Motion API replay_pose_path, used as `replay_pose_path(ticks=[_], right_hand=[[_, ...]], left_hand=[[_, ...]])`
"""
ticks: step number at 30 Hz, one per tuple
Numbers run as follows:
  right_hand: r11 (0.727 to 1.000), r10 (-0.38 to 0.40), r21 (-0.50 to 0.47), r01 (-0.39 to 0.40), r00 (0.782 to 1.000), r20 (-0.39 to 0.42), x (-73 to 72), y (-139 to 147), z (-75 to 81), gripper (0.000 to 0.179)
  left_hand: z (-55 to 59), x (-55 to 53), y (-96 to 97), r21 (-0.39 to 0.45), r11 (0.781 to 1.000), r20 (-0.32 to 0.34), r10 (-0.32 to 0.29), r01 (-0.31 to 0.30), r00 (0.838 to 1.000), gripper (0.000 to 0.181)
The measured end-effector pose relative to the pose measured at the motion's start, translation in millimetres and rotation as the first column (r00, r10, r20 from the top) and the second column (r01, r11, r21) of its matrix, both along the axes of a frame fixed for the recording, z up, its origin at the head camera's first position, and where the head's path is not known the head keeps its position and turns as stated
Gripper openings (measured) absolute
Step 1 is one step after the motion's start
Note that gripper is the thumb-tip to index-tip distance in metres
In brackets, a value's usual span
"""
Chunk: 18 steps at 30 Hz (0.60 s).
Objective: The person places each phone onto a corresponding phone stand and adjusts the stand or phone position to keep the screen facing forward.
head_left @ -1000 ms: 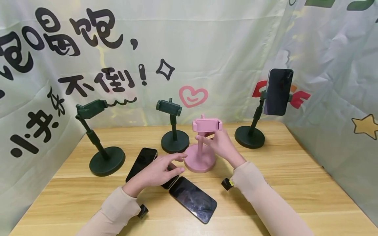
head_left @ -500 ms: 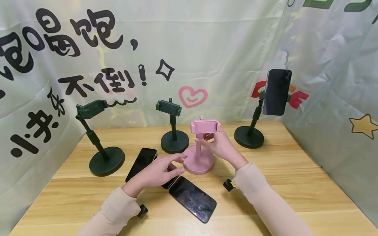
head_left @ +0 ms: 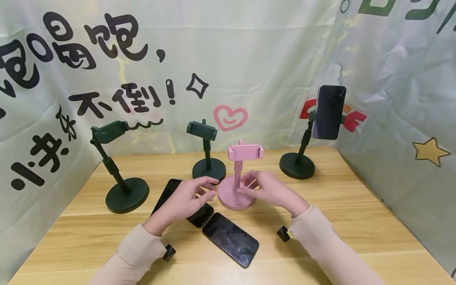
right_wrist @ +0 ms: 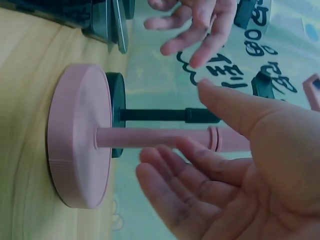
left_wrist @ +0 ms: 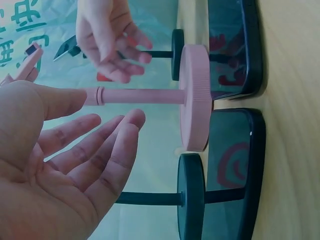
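A pink phone stand (head_left: 236, 200) stands upright on the table between my hands, its holder (head_left: 246, 152) holding no phone. My right hand (head_left: 274, 192) is just right of the pole, thumb and fingers loosely spread on either side of it. In the right wrist view, a gap shows between thumb and fingertips around the pink pole (right_wrist: 155, 137). My left hand (head_left: 187, 200) hovers left of the pink base, fingers relaxed and holding nothing. Beneath it, two dark phones are partly covered: one phone (head_left: 167, 192) behind, another phone (head_left: 202, 215) in front. A third phone (head_left: 231, 239) lies screen up nearer me.
A dark green stand (head_left: 126, 196) leans at the left, and another green stand (head_left: 209, 168) is behind the pink one. At the back right, a green stand (head_left: 297, 165) carries a phone (head_left: 329, 113). A printed cloth (head_left: 278, 59) hangs behind the table.
My right hand has let go of the upper pole below the pink holder and come down toward the base. The pink stand has shifted slightly left. My left hand has risen slightly.
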State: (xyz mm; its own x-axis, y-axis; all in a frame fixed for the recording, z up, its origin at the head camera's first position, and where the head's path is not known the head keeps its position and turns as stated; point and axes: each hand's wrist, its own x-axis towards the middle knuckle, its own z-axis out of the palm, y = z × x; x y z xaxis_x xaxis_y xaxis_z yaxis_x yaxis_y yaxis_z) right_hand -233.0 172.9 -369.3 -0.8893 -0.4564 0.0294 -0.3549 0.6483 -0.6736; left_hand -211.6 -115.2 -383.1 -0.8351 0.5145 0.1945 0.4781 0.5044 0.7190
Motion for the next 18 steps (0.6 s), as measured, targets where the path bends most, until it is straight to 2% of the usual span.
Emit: replay_pose_path(ticks=[5,12,18], right_hand=[[0.996,0.048,0.078,-0.046,0.999,-0.021,15.6,-5.0,0.7,0.046],[0.98,0.097,0.173,-0.099,0.995,0.018,40.8,-21.1,-1.3,0.056],[0.961,0.124,0.241,-0.134,0.991,0.056,61.7,-35.0,-7.2,0.046]], left_hand=[[2.4,-0.4,-0.9,-0.007,1.0,0.003,0.007,-0.007,1.0,0.032],[4.5,-0.6,-2.5,-0.001,1.0,0.004,0.023,-0.022,1.0,0.032],[5.5,-0.3,-2.3,0.013,1.0,-0.001,0.024,-0.024,1.0,0.032]])
